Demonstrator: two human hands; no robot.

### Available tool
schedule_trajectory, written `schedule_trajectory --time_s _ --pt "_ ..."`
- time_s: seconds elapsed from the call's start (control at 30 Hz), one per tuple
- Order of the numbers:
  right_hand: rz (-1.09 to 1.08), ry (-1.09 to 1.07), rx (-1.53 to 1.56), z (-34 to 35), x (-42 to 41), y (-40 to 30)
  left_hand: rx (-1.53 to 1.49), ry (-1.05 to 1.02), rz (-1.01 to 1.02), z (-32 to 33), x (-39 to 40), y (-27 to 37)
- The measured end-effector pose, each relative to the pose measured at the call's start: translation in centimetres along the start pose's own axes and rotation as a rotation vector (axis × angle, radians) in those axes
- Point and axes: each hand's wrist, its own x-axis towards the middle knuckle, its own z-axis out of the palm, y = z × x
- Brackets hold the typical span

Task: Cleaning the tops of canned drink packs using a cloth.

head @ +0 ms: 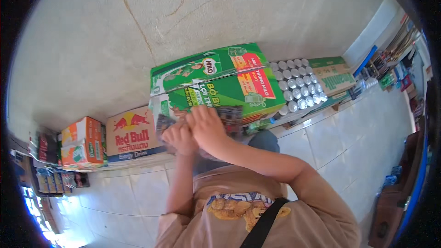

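Both hands are drawn together in front of my chest, over the near edge of a large green Milo carton (pixel 220 79). My left hand (pixel 180 138) is a closed fist on a dark, printed plastic package (pixel 231 117). Right beside it, my right hand (pixel 209 128) pinches the same package, its fingers bent down against the left fist. The package spreads out to both sides behind the hands. It is blurred, and my wrists and forearms hide much of it, so its contents cannot be told.
A Red Bull carton (pixel 132 131) and an orange carton (pixel 84 143) stand to the left along the wall (pixel 86 41). Rightward come a pack of silver-topped cans (pixel 299 84) and a Vinamilk carton (pixel 332 74). White floor tiles (pixel 330 148) extend behind; wooden furniture (pixel 387 213) stands far right.
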Motion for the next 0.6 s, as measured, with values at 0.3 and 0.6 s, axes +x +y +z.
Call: schedule_trajectory --time_s 0.3,0.6 --pt "-0.203 0.126 0.362 1.4 2.5 -3.0 0.155 -0.013 -0.169 -4.2 0.8 -3.2" --pt "0.003 0.038 0.397 -2.9 -1.8 4.7 -0.075 -0.076 -0.087 0.3 2.3 3.7"
